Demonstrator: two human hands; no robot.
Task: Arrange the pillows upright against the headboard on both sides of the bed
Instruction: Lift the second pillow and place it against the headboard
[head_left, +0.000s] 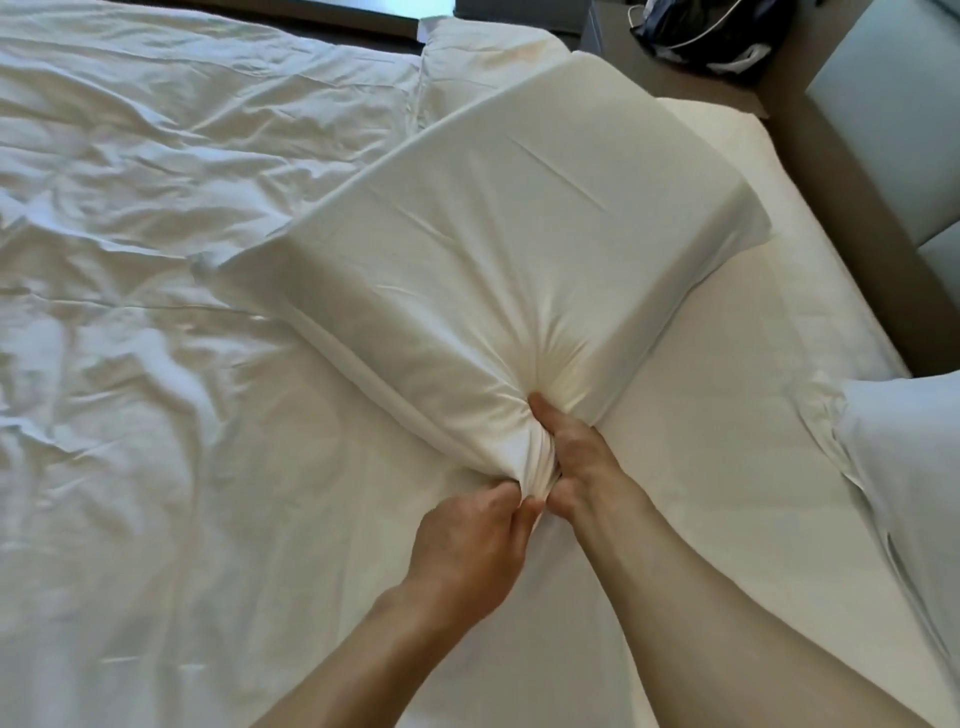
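A large white pillow (498, 218) lies at an angle across the middle of the bed, its near end bunched up. My left hand (467, 551) pinches the gathered pillowcase fabric at that near corner. My right hand (566, 457) grips the same bunched end just beside it, thumb pressed into the pillow. A second white pillow (904, 488) lies at the right edge of the bed near the padded headboard (883, 104). Another pillow (483, 47) rests at the far top of the bed.
A rumpled white duvet (156, 260) covers the left part of the bed. The bare fitted sheet (727, 467) shows on the right. A bedside table (675, 67) with a dark bag and cables (711, 36) stands beyond the bed's corner.
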